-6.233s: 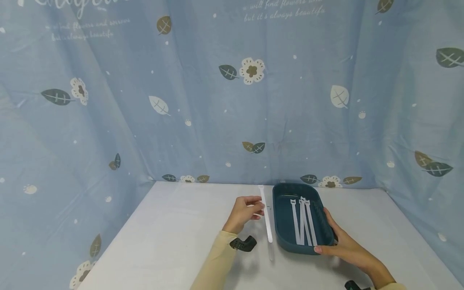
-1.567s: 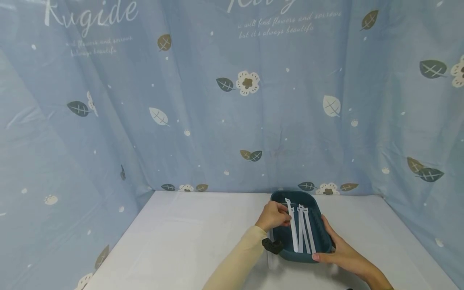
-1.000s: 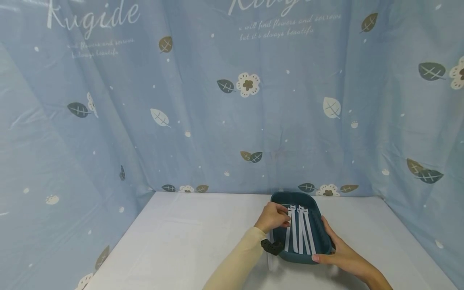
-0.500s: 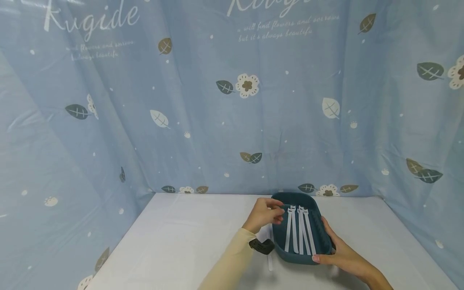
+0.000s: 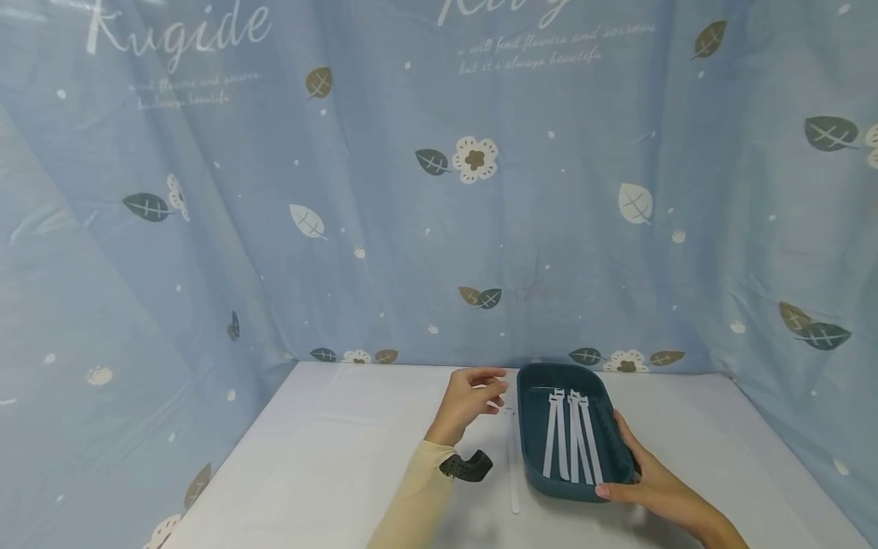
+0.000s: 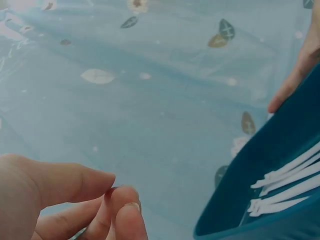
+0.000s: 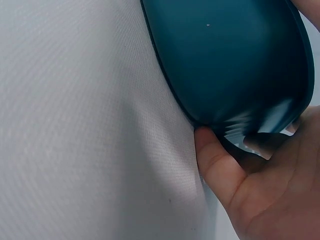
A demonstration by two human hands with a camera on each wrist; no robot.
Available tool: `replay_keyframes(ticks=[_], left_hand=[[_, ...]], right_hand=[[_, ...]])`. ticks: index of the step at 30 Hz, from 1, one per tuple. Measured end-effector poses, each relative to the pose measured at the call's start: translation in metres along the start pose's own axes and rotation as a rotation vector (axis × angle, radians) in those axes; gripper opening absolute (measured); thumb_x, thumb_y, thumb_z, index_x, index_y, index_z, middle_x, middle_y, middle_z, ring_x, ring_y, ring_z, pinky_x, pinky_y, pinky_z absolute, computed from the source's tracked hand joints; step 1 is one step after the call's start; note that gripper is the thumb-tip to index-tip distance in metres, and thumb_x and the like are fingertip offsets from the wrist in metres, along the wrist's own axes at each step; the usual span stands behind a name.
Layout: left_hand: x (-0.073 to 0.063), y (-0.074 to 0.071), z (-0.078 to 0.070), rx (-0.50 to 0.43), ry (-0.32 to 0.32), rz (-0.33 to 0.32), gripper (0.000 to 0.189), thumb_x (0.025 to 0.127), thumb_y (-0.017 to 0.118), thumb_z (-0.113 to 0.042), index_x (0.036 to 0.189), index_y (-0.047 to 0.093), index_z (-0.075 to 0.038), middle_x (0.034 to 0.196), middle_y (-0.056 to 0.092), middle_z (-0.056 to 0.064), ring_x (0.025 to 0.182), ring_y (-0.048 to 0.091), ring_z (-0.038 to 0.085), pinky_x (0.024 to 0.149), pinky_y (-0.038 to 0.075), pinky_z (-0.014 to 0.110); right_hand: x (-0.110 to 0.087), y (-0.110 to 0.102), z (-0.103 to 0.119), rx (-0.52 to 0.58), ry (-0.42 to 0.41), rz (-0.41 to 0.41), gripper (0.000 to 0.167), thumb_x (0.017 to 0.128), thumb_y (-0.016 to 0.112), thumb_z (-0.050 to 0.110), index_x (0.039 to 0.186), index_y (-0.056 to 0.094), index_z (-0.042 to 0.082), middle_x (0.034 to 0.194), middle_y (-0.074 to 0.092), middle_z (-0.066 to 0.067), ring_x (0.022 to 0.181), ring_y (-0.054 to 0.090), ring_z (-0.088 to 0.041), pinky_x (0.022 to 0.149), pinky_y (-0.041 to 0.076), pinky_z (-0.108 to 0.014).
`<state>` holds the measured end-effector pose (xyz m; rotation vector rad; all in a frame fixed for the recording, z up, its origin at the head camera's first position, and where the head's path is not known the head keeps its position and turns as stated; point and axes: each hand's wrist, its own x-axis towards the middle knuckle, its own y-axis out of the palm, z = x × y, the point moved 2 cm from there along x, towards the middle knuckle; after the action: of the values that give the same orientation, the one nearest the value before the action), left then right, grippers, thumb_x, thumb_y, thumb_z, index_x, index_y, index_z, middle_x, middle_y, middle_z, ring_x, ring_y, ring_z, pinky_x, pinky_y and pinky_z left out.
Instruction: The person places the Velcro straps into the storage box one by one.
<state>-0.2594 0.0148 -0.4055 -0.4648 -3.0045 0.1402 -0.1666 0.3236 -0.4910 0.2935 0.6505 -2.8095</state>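
Note:
My right hand (image 5: pixel 655 484) grips the near right corner of a dark teal plastic tray (image 5: pixel 572 492); in the right wrist view its thumb presses the tray's rim. Several flat white cable ties (image 5: pixel 551 442) with wider slotted heads lie lengthwise inside, heads toward the back. Another white cable tie (image 5: pixel 514 473) lies on the table just left of the tray. Near its far end is my left hand (image 5: pixel 466 400), raised, fingers loosely bent and holding nothing. In the left wrist view, the thumb tip (image 6: pixel 102 182) comes close to the index fingertip, with nothing visible between them.
The white table (image 5: pixel 329 450) extends left and right of the tray. A blue printed curtain (image 5: pixel 384 191) hangs behind it and on both sides. A black band device (image 5: pixel 466 465) sits on the left wrist.
The white cable tie my left hand held 6.2 s ago was laid in the tray's left side and let go. My left hand has since moved out leftward; my right hand stays on the tray.

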Motion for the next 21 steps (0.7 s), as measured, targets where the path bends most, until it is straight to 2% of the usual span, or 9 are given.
replay_keyframes(ticks=[5,11,15,21], left_hand=[[-0.005,-0.009,0.002,-0.017,-0.001,-0.039,0.028,0.096,0.074,-0.02,0.12,0.075,-0.007,0.098,0.074,0.009,0.072,0.067,0.01,0.069,0.063,0.025],[-0.009,-0.015,0.002,-0.036,0.012,-0.07,0.026,0.098,0.071,-0.019,0.119,0.074,-0.004,0.103,0.074,0.015,0.071,0.065,0.01,0.066,0.06,0.024],[-0.008,-0.018,0.007,-0.032,0.018,-0.078,0.027,0.099,0.069,-0.02,0.119,0.073,-0.002,0.104,0.073,0.02,0.07,0.065,0.01,0.065,0.06,0.023],[-0.005,-0.019,0.02,-0.005,-0.001,-0.075,0.027,0.099,0.069,-0.021,0.116,0.074,0.0,0.1,0.074,0.017,0.069,0.065,0.009,0.064,0.06,0.022]], right_hand=[[-0.001,-0.001,0.001,-0.001,-0.006,0.005,0.12,0.094,0.072,0.033,0.16,-0.029,0.024,0.169,-0.025,-0.025,0.152,-0.01,-0.062,0.112,0.022,-0.084],[0.0,0.0,0.005,-0.016,-0.009,-0.018,0.122,0.093,0.074,0.033,0.161,-0.027,0.022,0.17,-0.023,-0.024,0.154,-0.008,-0.061,0.113,0.019,-0.085],[0.001,0.0,0.004,-0.015,-0.014,-0.013,0.122,0.093,0.074,0.033,0.161,-0.027,0.024,0.17,-0.022,-0.023,0.154,-0.009,-0.06,0.113,0.018,-0.085],[-0.002,-0.001,0.002,-0.012,-0.009,-0.005,0.122,0.093,0.074,0.033,0.161,-0.027,0.024,0.17,-0.022,-0.024,0.154,-0.007,-0.06,0.113,0.021,-0.083]])
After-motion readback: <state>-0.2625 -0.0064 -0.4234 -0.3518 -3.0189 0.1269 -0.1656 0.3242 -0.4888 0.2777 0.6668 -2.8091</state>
